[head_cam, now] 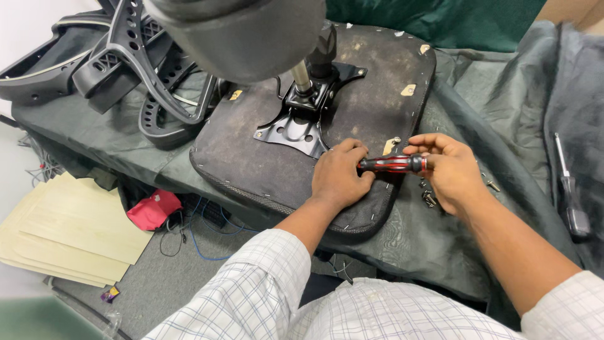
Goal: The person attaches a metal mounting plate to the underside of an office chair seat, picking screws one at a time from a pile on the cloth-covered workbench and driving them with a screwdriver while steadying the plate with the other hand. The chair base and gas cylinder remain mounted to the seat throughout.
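Screwdriver (393, 164), red and black in the handle, lies level just over the near right part of the upturned seat pad (251, 157). Right hand (450, 170) has its fingers wrapped closed on the handle's end; left hand (340, 176) curls narrow around the shaft end, resting on the pad. The tool looks stiff and light, its ribbed handle the natural grip. Loose screws (430, 198) lie right of the pad.

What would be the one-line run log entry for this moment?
left hand: grips screwdriver shaft end | right hand: holds red-black handle | under: upturned chair seat | loose screws on cloth
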